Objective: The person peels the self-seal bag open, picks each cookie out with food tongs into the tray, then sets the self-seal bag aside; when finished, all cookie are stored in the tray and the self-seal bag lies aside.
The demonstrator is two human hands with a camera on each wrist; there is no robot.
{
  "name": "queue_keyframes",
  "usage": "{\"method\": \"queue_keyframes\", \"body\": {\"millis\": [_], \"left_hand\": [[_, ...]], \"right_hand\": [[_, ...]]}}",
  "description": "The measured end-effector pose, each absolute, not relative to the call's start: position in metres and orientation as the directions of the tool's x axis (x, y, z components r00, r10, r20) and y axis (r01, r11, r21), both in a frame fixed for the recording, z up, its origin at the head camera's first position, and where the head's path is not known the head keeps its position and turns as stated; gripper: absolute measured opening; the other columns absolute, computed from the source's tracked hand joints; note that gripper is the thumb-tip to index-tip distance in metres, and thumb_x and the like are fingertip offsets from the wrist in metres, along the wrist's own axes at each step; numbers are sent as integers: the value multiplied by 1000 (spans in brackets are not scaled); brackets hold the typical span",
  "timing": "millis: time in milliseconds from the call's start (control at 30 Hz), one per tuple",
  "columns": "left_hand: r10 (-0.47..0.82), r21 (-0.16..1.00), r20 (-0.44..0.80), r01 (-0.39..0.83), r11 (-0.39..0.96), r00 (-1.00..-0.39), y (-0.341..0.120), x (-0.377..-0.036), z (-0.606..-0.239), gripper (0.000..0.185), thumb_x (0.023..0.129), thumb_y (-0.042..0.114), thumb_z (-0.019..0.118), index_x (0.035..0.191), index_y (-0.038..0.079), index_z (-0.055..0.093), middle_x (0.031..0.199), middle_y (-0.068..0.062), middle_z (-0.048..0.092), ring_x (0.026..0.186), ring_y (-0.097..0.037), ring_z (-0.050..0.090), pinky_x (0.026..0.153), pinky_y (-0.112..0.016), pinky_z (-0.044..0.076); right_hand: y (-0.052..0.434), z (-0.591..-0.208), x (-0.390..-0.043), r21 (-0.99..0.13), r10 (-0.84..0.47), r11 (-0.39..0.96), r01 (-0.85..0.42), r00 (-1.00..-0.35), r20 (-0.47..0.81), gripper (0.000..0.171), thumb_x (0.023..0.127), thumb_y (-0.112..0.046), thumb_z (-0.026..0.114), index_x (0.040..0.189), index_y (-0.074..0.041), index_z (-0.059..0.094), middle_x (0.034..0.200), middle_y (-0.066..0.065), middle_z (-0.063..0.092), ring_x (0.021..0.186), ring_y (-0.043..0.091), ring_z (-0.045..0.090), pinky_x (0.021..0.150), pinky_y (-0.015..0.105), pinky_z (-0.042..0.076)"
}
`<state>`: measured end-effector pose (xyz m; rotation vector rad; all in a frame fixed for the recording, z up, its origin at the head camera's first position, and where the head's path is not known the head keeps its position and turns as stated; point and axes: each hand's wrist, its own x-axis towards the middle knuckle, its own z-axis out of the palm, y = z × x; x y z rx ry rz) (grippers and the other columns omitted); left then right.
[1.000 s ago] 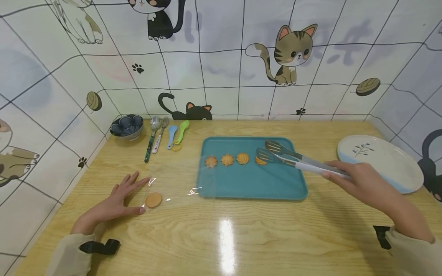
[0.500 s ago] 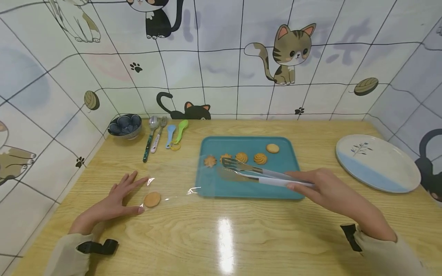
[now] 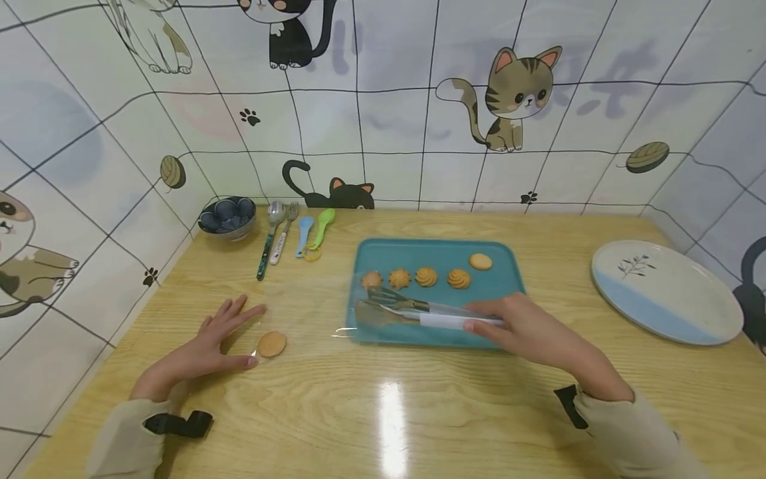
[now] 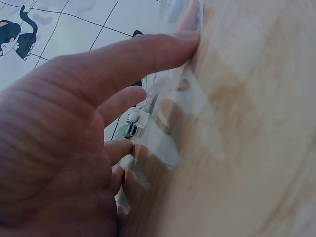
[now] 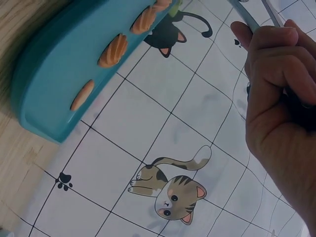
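Note:
With fingers spread, my left hand [image 3: 206, 349] rests on the table at the left end of a clear plastic bag [image 3: 344, 331]. A flat round biscuit [image 3: 272, 344] lies by its thumb and fingertips, within the bag's outline. My right hand [image 3: 532, 329] grips a pair of tongs [image 3: 449, 320] by the white-and-grey handles. The slotted tong heads hang over the left part of a teal tray [image 3: 431, 247], overlapping the bag's right end. Several piped cookies [image 3: 427, 277] form a row on the tray, and a smooth oval biscuit [image 3: 481, 261] lies behind them to the right.
A large white-and-blue oval plate [image 3: 664, 293] stands on the right. At the back left are a dark patterned bowl [image 3: 227, 218], a metal spoon [image 3: 269, 236], a fork [image 3: 284, 233], and small blue [image 3: 304, 236] and green [image 3: 323, 226] spoons. A cat-patterned wall covering [image 3: 395, 120] encloses the back and sides.
The tongs have moved left and toward the front of the tray, from the oval biscuit to the bag's right end. The oval biscuit came into view on the tray. The left hand stays put.

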<state>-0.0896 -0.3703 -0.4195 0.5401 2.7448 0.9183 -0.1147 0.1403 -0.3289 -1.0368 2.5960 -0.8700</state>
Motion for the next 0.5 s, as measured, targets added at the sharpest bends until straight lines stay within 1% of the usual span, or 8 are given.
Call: {"method": "queue_keyframes", "body": {"millis": [100, 167, 267, 300, 333, 367, 433, 500], "left_hand": [[406, 614, -70, 281, 738, -911, -369, -91, -420, 81, 81, 35, 71, 148, 21, 28, 152, -23, 0, 135, -45, -12, 94, -70, -10], [410, 620, -70, 282, 732, -909, -368, -90, -421, 81, 81, 34, 71, 148, 20, 28, 152, -23, 0, 135, -45, -12, 94, -70, -10], [412, 626, -74, 279, 728, -908, -366, -90, -421, 81, 81, 34, 72, 147, 19, 29, 152, -24, 0, 135, -45, -11, 94, -69, -10], [411, 627, -76, 277, 728, -909, -366, -90, -421, 80, 81, 34, 72, 147, 19, 29, 152, -24, 0, 135, -45, -11, 95, -69, -10], [410, 626, -77, 276, 730, -909, -366, -89, -421, 80, 81, 34, 72, 147, 19, 29, 152, -24, 0, 135, -45, -11, 95, -69, -10], [406, 622, -80, 273, 734, -910, -367, -89, -420, 80, 81, 35, 71, 147, 19, 29, 152, -24, 0, 135, -45, -11, 95, -69, -10], [401, 619, -81, 270, 738, -912, -368, -89, -419, 80, 81, 35, 71, 147, 19, 29, 152, -24, 0, 135, -45, -11, 95, -69, -10], [397, 617, -81, 267, 741, -914, -369, -89, -418, 80, 81, 35, 71, 147, 18, 29, 152, -24, 0, 135, -45, -12, 95, -69, -10]], "right_hand": [[142, -329, -113, -597, -673, 593, -540, -740, 1, 45, 96, -31, 51, 122, 5, 58, 50, -13, 43, 44, -1, 34, 58, 26, 43], [145, -328, -112, -587, -660, 610, -533, -751, -5, 45, 96, -32, 52, 122, 5, 58, 53, -13, 46, 46, -1, 37, 57, 25, 42], [149, -328, -110, -577, -645, 627, -524, -764, -8, 45, 95, -31, 54, 120, 5, 59, 68, -9, 61, 52, 0, 44, 57, 26, 42], [149, -328, -111, -572, -647, 627, -529, -763, -4, 45, 95, -31, 54, 120, 6, 59, 70, -8, 61, 53, 0, 45, 57, 26, 42], [149, -328, -111, -564, -651, 626, -539, -759, 4, 44, 95, -31, 54, 119, 6, 60, 77, -7, 64, 57, 0, 48, 59, 26, 43], [148, -328, -112, -562, -653, 623, -544, -757, 8, 44, 95, -31, 54, 118, 5, 61, 80, -6, 65, 58, 0, 49, 60, 26, 44], [146, -326, -113, -561, -665, 614, -555, -747, 12, 44, 95, -32, 54, 119, 5, 61, 72, -9, 62, 55, 0, 48, 59, 26, 43], [142, -323, -115, -562, -673, 604, -565, -739, 19, 44, 95, -33, 53, 118, 4, 61, 72, -9, 63, 56, 0, 48, 60, 26, 44]]}}
